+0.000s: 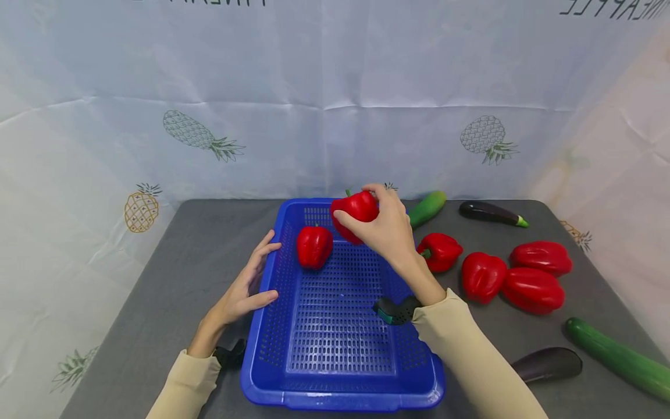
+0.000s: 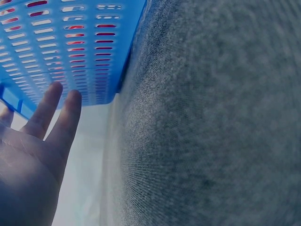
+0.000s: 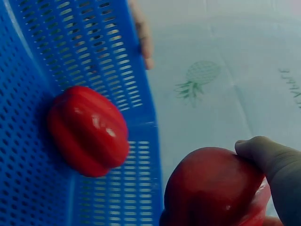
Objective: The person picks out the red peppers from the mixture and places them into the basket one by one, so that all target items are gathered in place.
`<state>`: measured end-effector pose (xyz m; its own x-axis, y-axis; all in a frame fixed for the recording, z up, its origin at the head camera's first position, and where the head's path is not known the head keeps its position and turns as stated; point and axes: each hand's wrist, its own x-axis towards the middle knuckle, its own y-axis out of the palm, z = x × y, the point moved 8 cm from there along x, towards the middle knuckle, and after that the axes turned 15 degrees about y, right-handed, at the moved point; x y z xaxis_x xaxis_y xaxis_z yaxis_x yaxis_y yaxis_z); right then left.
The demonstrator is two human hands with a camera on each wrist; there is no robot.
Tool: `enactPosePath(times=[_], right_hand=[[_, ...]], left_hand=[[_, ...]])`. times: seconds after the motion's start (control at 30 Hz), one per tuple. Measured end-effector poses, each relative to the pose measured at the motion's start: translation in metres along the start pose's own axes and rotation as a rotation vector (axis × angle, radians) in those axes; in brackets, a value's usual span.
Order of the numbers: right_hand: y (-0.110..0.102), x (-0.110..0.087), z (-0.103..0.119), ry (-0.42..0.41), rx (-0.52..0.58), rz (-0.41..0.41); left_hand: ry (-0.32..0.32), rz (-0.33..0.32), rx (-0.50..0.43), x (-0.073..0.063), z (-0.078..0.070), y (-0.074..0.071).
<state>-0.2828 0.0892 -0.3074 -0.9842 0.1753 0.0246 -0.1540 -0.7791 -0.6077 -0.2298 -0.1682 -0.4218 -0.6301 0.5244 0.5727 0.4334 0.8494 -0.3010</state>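
In the head view my right hand (image 1: 387, 227) grips a red bell pepper (image 1: 356, 210) over the far right part of a blue perforated basket (image 1: 340, 381). The right wrist view shows the thumb lying across this held pepper (image 3: 211, 186). Inside the basket, toward its far left corner, sits another red bell pepper (image 1: 314, 247). My left hand (image 1: 246, 289) is at the basket's left side, fingers extended along the rim. From the left wrist, its straight fingers (image 2: 67, 117) show against the slotted outer wall (image 2: 70, 52).
Right of the basket lie several red bell peppers (image 1: 483, 277), a cucumber (image 1: 428, 208) at the back and a longer one (image 1: 617, 356) near the right edge. One eggplant (image 1: 492, 213) lies at the back, another (image 1: 549, 365) nearer. A pineapple-print cloth (image 1: 324, 70) hangs behind the grey table (image 1: 204, 238).
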Motion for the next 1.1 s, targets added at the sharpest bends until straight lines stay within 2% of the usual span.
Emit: enactPosePath(times=[0.2, 0.4, 0.77, 1.1], right_hand=[[0.017, 0.004, -0.015, 0.052, -0.045, 0.034], [0.029, 0.008, -0.027, 0.099, -0.155, 0.072], [0.045, 0.008, -0.037, 0.125, -0.272, 0.136], [0.061, 0.006, -0.048, 0.134, -0.398, 0.226]], left_hand=[[-0.004, 0.002, 0.005, 0.000, -0.001, 0.001], [-0.002, 0.004, 0.014, 0.000, 0.000, 0.000], [0.003, 0.003, 0.013, -0.002, 0.001, -0.001], [-0.008, 0.004, 0.026, -0.001, 0.001, -0.001]])
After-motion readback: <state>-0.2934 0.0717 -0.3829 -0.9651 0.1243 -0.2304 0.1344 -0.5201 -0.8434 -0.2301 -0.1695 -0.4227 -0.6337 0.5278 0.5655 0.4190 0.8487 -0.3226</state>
